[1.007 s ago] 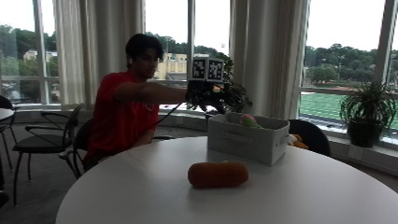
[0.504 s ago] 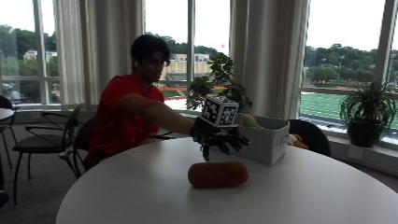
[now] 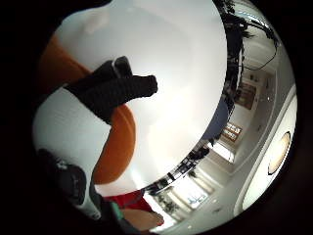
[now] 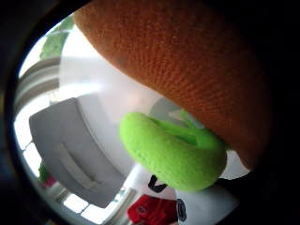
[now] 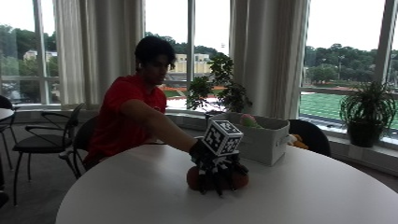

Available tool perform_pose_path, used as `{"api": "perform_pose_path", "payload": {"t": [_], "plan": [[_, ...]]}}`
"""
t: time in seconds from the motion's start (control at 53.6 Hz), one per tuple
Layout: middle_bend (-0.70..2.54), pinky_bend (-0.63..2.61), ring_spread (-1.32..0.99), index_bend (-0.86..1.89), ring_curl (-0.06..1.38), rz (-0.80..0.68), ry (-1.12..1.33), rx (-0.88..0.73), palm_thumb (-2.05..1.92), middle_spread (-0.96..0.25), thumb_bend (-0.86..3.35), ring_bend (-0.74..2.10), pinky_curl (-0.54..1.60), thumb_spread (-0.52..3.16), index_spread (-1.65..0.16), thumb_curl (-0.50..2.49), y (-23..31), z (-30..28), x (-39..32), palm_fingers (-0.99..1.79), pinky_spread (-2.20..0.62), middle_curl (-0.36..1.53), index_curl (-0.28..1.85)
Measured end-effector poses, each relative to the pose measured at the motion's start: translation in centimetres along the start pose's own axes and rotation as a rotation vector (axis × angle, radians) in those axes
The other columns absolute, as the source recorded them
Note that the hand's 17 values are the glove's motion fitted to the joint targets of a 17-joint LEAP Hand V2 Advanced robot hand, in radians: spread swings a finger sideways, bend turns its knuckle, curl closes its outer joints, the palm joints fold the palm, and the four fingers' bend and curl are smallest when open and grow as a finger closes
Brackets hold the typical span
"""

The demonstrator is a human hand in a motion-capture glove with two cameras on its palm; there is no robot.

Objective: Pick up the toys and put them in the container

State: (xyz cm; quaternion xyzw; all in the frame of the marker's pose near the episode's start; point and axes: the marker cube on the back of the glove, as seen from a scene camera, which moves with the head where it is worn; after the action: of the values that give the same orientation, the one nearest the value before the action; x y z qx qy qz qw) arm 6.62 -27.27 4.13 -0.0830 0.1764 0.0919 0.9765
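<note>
One orange plush toy (image 5: 217, 178) lies near the middle of the round white table (image 5: 124, 196), and the gloved right hand (image 5: 214, 170) sits on top of it with its fingers draped down over the near side, curling round the body as if taking hold. The thumb-side palm view shows knitted orange fabric with a bright green stuffed stalk (image 4: 173, 152) (a carrot or pumpkin, most likely), so it should be light, soft and squashy, not slippery and not fragile; a grasp round the thick orange middle looks safest, since the green part may flop. The grey fabric container (image 5: 258, 137) stands just beyond the toy, to the far right, with other toys already poking above its rim. Nothing stands between toy and bin; potted plants and chairs lie well back.
</note>
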Motion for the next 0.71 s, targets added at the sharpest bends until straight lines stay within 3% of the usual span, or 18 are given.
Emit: {"api": "perform_pose_path", "payload": {"t": [0.224, 0.354, 0.41, 0.466, 0.709], "plan": [[0.29, 1.54, -0.02, -0.11, 0.47, -0.024, 0.047, -0.014, 0.18, 0.01, -0.02, 0.81, 0.39, 1.09, -0.29, 0.37, -0.5, -0.2, 0.0, -0.12, -0.01, 0.30, -0.03], [0.53, 1.57, -0.11, -0.07, 0.50, -0.035, -0.007, 0.139, 0.23, -0.07, 0.00, 0.96, 0.39, 1.10, -0.30, 0.39, -0.9, 0.0, 0.4, -0.03, -0.12, 0.38, -0.03], [0.61, 1.59, -0.23, -0.09, 0.52, -0.024, -0.046, 0.217, 0.31, -0.13, 0.04, 1.18, 0.37, 1.16, -0.32, 0.41, -0.7, 0.4, 0.3, 0.23, -0.22, 0.39, -0.04], [0.75, 1.54, -0.31, 0.08, 0.53, -0.016, -0.055, 0.293, 0.52, -0.21, 0.14, 1.26, 0.35, 1.07, -0.35, 0.50, -0.5, 0.6, 0.1, 0.53, -0.30, 0.44, 0.00], [0.90, 1.44, -0.40, 0.19, 0.59, -0.006, -0.055, 0.353, 0.74, -0.35, 0.21, 1.35, 0.39, 0.71, -0.40, 0.68, 2.3, 0.6, 0.5, 0.82, -0.35, 0.54, 0.06]]}}
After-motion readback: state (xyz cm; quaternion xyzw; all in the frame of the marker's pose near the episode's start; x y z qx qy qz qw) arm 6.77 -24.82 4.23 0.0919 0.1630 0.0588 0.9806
